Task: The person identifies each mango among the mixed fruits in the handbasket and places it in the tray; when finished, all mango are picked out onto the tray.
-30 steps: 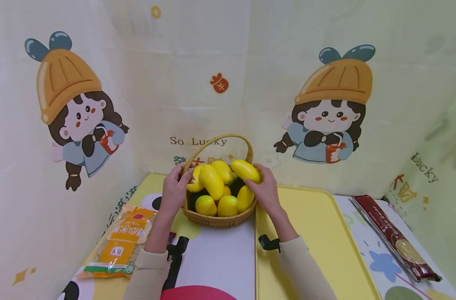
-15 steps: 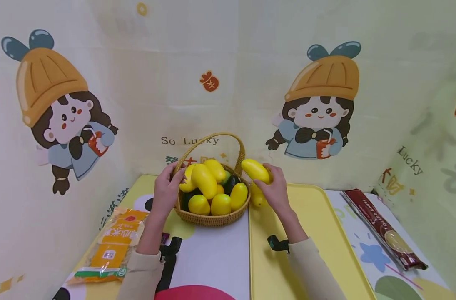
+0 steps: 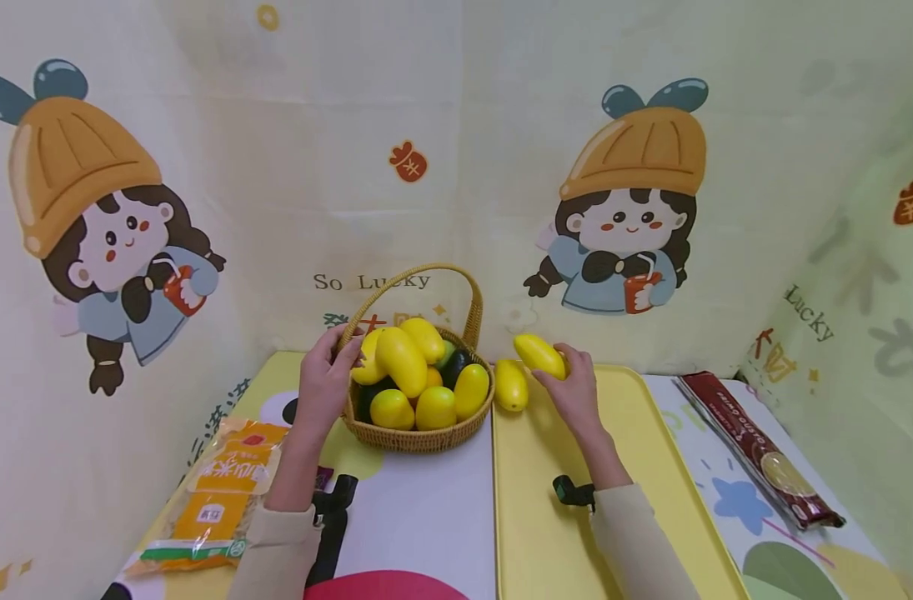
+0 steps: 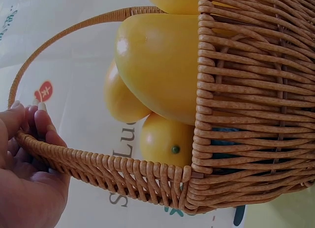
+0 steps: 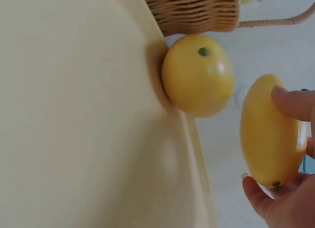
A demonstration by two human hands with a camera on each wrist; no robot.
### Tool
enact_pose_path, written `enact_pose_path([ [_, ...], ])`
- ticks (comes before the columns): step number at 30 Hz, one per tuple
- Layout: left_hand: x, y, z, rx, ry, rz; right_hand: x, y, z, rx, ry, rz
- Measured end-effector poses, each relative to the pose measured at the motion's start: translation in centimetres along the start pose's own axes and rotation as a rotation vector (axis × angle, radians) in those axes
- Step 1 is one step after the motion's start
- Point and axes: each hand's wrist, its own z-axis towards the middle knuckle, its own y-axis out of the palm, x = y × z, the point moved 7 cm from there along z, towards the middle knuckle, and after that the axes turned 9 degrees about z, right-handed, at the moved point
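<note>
Head view: yellow fruit [image 3: 540, 357] aloft near far end of tray [image 3: 539, 500], pinched in our right hand [image 3: 574, 386]; our left hand [image 3: 325, 382] grips basket handle [image 3: 474, 318]. Unloading, we judge; next move likely calls for gentle lowering beside second fruit [image 3: 511, 386].

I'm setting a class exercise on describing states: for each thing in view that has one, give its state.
Left hand, gripping the handle
Right hand, gripping the raised fruit
Raised fruit, in the air
Basket, upright, loaded with more fruit
Tray, lying flat
Loose fruit, resting at the tray's edge
Orange packet, lying flat
Maroon packet, lying flat
Purple item, mostly hidden
</note>
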Motion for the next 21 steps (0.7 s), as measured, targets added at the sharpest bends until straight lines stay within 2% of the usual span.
enact_pose_path([
  [9, -0.2, -0.1, 0.0, -0.001, 0.004, 0.002, 2.6, -0.2, 0.1, -0.017, 0.08, -0.096],
  [15, -0.1, -0.3, 0.1, -0.01, 0.004, -0.001, 3.9, 0.4, 0.0, -0.094, 0.076, -0.163],
  [17, 0.4, -0.3, 0.0, -0.015, -0.003, 0.003, 3.9, 0.6, 0.0, -0.121, 0.068, -0.175],
  [21, 2.2, -0.4, -0.7, -0.028, -0.007, 0.008, 3.5, 0.6, -0.1, -0.167, 0.076, -0.168],
])
